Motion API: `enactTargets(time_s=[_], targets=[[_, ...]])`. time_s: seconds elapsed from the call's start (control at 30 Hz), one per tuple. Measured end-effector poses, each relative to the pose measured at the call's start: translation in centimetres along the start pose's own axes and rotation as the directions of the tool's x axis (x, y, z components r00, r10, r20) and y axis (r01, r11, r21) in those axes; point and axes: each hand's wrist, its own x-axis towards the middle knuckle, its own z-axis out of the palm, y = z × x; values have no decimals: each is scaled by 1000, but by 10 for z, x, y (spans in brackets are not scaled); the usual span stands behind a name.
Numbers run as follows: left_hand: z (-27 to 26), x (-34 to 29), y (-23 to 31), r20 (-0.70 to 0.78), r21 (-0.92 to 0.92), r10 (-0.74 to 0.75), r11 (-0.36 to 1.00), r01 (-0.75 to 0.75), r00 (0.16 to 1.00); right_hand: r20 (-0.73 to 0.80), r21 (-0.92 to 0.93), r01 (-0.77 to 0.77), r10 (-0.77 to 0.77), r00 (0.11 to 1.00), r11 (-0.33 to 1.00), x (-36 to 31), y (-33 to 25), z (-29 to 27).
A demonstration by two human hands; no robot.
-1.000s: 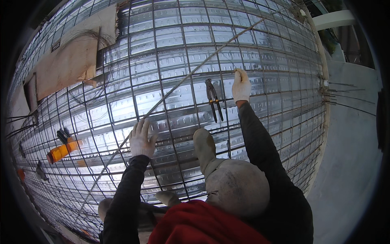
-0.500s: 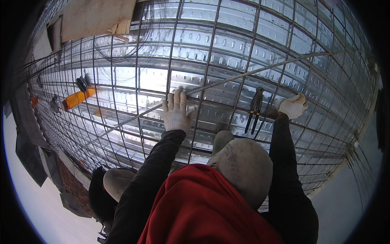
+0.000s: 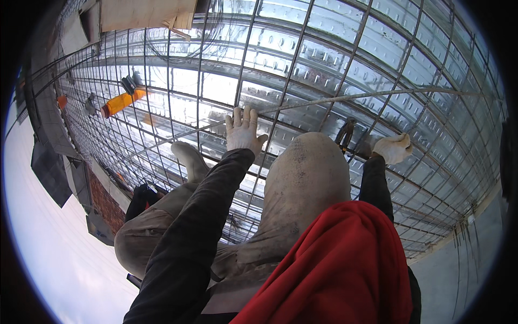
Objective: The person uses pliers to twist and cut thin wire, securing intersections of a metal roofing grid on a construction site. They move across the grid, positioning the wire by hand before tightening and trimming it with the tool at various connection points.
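Head view shows the left hand (image 3: 244, 135), gloved, its grip apart: the fingers are spread wider than half a second ago, at the slanting bar (image 3: 334, 100), and hold nothing that I can see. The right hand (image 3: 393, 148), also gloved, is off to the right with bent fingers; I cannot tell whether its grip is clamped on anything. Just left of it, the pliers (image 3: 345, 132) lie on the grid of bars (image 3: 246, 51), in neither hand. Their handles showed a moment ago; now the raised knee (image 3: 310, 167) covers most of them. That probably makes them harder to see, though they seem within the right hand's reach. Below the grid is ribbed metal sheet (image 3: 324, 54). The view has swung, so the left boot (image 3: 190, 159) is plainer. Farther off lie an orange bottle-like thing (image 3: 124, 102) and a wooden board (image 3: 145, 13).
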Motion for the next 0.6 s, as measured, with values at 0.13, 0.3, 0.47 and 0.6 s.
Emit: enactTargets(time_s=[0.13,0.3,0.47,0.6], targets=[[-5,1,-2,-56,-36,13,999,-15,998,9,6,-25,25,1000,1000,2,1,-1],[1,7,-3,-215,-86,38,995,-58,976,12,-20,-12,13,1000,1000,-6,-4,3],[-31,42,-17,-277,-107,246,953,-284,929,58,24,40,-41,997,999,3,16,5],[-72,77,6,-51,-241,317,917,-319,947,101,161,246,-264,959,956,27,54,9]])
